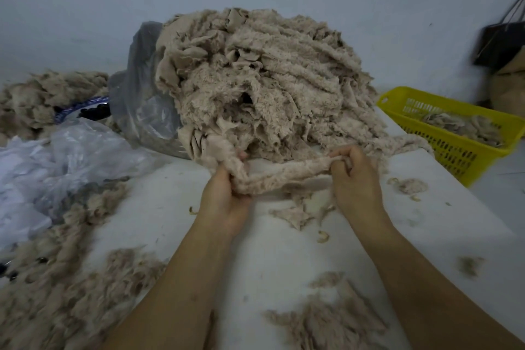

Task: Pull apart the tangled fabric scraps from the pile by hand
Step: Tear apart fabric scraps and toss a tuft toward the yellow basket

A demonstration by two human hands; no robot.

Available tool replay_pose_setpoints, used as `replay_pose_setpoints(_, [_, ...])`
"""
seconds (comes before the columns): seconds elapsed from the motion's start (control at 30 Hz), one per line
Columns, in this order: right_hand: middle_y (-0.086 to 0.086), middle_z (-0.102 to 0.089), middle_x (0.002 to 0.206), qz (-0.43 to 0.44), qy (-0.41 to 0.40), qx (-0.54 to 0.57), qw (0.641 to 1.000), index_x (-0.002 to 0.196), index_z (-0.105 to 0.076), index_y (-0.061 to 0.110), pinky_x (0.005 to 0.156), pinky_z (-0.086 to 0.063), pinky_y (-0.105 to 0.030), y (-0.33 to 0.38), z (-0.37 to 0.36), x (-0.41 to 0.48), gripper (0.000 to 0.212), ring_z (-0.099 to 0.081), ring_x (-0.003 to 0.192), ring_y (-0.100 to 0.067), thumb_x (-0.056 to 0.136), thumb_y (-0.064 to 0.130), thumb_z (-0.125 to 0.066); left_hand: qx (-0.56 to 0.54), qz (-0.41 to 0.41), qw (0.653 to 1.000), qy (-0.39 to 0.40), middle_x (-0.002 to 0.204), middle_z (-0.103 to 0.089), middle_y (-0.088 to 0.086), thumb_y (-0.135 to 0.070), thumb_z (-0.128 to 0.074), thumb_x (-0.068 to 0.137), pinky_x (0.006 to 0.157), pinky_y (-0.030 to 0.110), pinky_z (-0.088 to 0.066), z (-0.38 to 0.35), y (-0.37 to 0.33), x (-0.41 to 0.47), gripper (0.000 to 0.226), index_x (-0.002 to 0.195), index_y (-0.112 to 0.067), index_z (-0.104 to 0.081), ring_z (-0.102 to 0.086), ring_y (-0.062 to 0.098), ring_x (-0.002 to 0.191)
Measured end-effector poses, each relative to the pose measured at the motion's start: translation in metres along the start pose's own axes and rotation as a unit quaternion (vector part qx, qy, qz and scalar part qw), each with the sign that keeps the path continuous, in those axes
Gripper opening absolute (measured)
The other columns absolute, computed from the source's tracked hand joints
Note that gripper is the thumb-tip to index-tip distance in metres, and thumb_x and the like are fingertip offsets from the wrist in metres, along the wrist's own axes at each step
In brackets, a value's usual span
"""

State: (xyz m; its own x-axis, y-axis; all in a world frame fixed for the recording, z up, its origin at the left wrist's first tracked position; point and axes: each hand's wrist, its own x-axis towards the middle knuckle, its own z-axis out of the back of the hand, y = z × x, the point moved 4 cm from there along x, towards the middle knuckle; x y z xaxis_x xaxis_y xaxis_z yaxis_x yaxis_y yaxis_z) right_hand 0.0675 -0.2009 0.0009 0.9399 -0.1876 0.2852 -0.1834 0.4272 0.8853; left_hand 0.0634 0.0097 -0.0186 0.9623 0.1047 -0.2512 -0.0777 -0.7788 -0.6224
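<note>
Forearms come in from the near edge, both bare, with loose beige fluff scattered on the white desk around them. Two hands are working one strip of fuzzy fabric just in front of the big pile.

The left hand has its fingers curled tight round the strip's left end, which runs straight up into the pile's near edge. The right hand is closed too, pinching the strip's right end between thumb and bent fingers. The strip sags a bit between them, low over the desk, and I can't tell if it touches. A thinner tail trails off to the right from behind the right hand.

Counting the rest:
- one big tangled pile, middle of the desk, far side
- one grey plastic bag hugging the pile's left side
- one crumpled clear bag further left
- one smaller heap of scraps at far left
- one yellow basket on the right with some scraps in it
- one dark bag hanging at far right

A thick drift of fluff lies along the near left.
</note>
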Motion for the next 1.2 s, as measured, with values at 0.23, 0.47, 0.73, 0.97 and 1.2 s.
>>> replay_pose_setpoints(0.23, [0.000,-0.040,0.108,0.186,-0.012,-0.017,0.982,0.091,-0.044,0.026,0.090,-0.030,-0.010,0.033,-0.012,-0.016,0.039,-0.041,0.106,-0.020,0.085,-0.013,-0.047,0.193,0.073,0.972,0.115,0.118,-0.072,0.016,-0.037,-0.071,0.073,0.094,0.042,-0.054,-0.022,0.026,-0.024,0.057,0.119,-0.003,-0.069,-0.069,0.029,0.110])
replay_pose_setpoints(0.47, [0.008,-0.045,0.104,0.220,0.103,-0.037,0.969,0.098,-0.051,0.012,0.084,-0.031,-0.007,0.036,-0.034,-0.028,0.018,-0.042,0.101,-0.012,0.081,0.013,-0.058,0.261,0.071,0.946,0.178,0.099,-0.076,0.010,-0.039,-0.086,0.061,0.080,0.035,-0.058,-0.027,0.028,-0.030,0.035,0.089,-0.019,-0.081,-0.073,0.021,0.092])
replay_pose_setpoints(0.73, [0.006,-0.056,0.072,0.069,0.096,0.088,0.989,0.084,-0.056,0.009,0.059,-0.042,-0.021,0.018,-0.018,-0.023,0.031,-0.051,0.067,-0.017,0.103,0.031,-0.045,0.130,0.048,0.978,0.157,0.118,-0.070,0.019,-0.024,-0.071,0.073,0.076,0.037,-0.061,-0.024,0.017,-0.025,0.051,0.120,-0.004,-0.065,-0.071,0.029,0.104])
replay_pose_setpoints(0.97, [0.036,-0.062,0.097,0.042,0.183,0.113,0.976,0.101,-0.056,0.045,0.074,-0.041,-0.001,0.019,-0.031,-0.029,0.031,-0.056,0.094,0.019,0.092,0.065,-0.035,0.108,0.112,0.958,0.240,0.055,-0.054,0.001,-0.021,-0.075,0.069,0.041,0.018,-0.046,-0.031,0.024,-0.034,0.012,0.078,-0.012,-0.074,-0.049,0.007,0.040])
replay_pose_setpoints(1.2, [0.014,-0.033,0.048,0.048,0.088,0.075,0.992,0.061,-0.032,0.025,0.043,-0.025,-0.012,0.023,-0.019,-0.020,0.048,-0.029,0.044,-0.003,0.095,0.052,-0.052,0.069,0.090,0.973,0.202,0.054,-0.052,-0.002,-0.014,-0.058,0.083,0.034,0.015,-0.036,-0.026,0.017,-0.028,0.017,0.070,-0.012,-0.070,-0.040,0.004,0.037])
